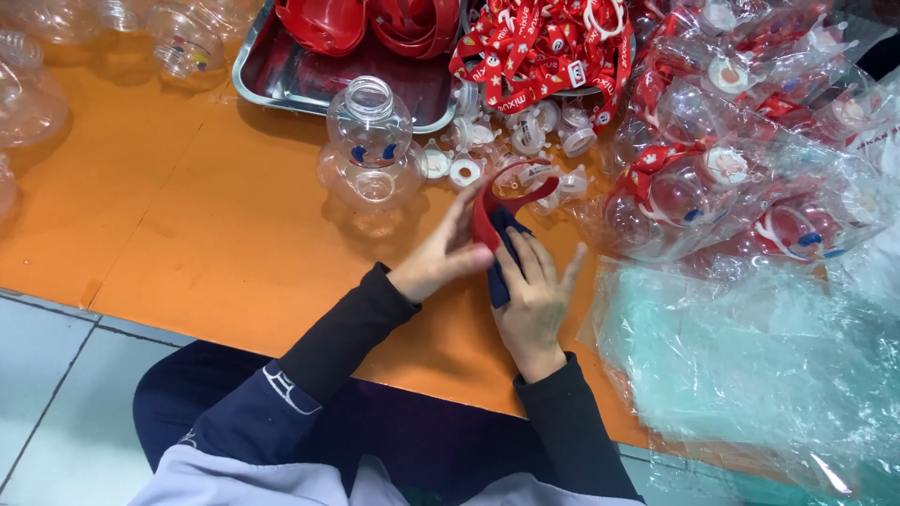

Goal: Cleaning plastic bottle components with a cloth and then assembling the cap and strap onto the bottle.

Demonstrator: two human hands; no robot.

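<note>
My left hand (441,258) grips a red curved plastic piece (506,195), a bowl-shaped shell held on edge above the orange table (216,234). My right hand (532,295) presses a dark blue cloth (502,258) against the inside of that red piece, fingers spread over the cloth. A clear snowman-shaped plastic bottle (370,150) with a printed face stands upright just left of and beyond my hands, apart from them.
A metal tray (281,80) at the back holds red shells and red printed straps (544,42). White and clear caps (511,141) lie scattered behind my hands. Bagged finished bottles (741,178) and loose plastic bags (750,375) fill the right. More clear bottles (183,42) sit far left.
</note>
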